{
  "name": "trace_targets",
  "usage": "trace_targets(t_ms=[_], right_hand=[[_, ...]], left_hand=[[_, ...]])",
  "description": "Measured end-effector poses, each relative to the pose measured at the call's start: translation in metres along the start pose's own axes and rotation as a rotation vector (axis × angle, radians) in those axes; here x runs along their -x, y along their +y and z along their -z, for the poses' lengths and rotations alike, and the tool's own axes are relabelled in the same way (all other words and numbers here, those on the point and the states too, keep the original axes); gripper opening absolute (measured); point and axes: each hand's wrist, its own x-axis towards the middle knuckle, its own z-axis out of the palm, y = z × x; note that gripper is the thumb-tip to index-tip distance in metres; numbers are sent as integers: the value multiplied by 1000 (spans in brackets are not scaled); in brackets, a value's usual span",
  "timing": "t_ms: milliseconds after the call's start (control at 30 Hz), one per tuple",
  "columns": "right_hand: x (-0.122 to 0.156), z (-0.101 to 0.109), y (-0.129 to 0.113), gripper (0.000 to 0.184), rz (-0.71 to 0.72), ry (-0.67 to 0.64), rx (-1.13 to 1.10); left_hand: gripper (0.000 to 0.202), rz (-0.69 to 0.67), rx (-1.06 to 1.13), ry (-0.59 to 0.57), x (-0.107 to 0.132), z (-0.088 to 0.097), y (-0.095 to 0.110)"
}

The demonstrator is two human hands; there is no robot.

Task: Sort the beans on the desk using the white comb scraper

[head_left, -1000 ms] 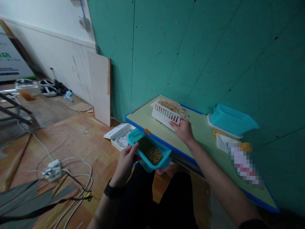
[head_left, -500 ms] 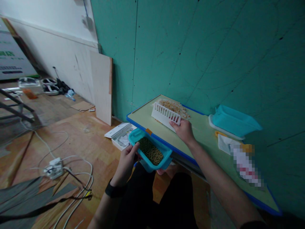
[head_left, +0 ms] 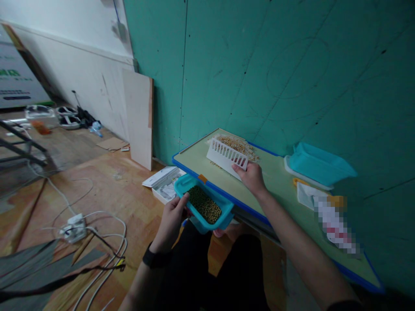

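Note:
My left hand grips the near left edge of a blue tray holding green beans, held just below the front edge of the small table. My right hand holds the near end of a white slotted basket that stands tilted on the table top. A pile of yellow beans lies behind and under the basket, toward the table's far corner.
A teal container on a white lid sits at the table's right, with white paper beside it. An open white box lies on the wooden floor to the left. Cables and a power strip cross the floor. A green wall stands behind the table.
Almost nothing has moved. The white basket and my right hand have shifted slightly to the right, and the view has drifted a little.

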Motion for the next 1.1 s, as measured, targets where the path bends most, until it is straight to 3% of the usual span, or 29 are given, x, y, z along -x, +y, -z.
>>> trace_targets(t_ms=[1100], right_hand=[[8, -6, -8, 31, -27, -115, -278]], left_hand=[[45, -3, -30, 29, 2, -4, 14]])
